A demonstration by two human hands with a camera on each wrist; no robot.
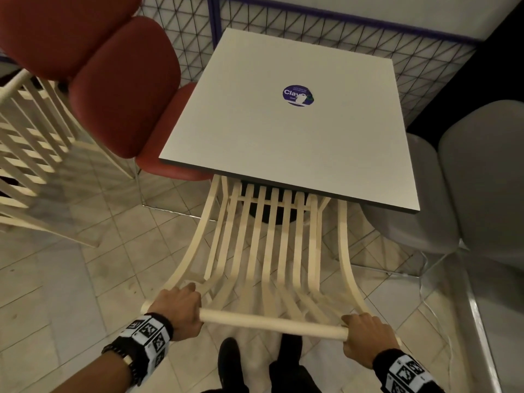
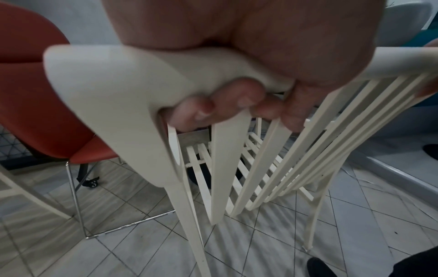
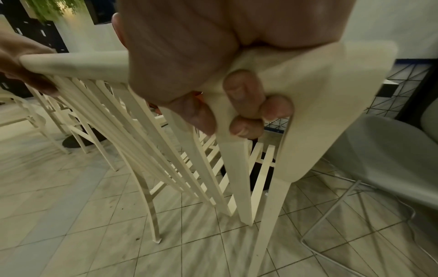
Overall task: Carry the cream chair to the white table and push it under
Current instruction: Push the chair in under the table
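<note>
The cream chair (image 1: pixel 269 251) has a slatted back and seat. Its seat reaches under the near edge of the square white table (image 1: pixel 283 137). My left hand (image 1: pixel 181 307) grips the left end of the chair's round top rail (image 1: pixel 272 324), and my right hand (image 1: pixel 365 336) grips the right end. In the left wrist view my fingers (image 2: pixel 227 105) curl under the cream chair's rail (image 2: pixel 113 78). The right wrist view shows my fingertips (image 3: pixel 246 112) wrapped round the cream chair's corner (image 3: pixel 320 93). The chair's legs stand on the tiled floor.
A red upholstered chair (image 1: pixel 119 89) stands at the table's left side and a grey chair (image 1: pixel 459 177) at its right. Another cream slatted chair (image 1: pixel 31 154) is at far left. A wire-grid partition (image 1: pixel 326 32) runs behind the table. My shoes (image 1: pixel 229 361) are just behind the chair.
</note>
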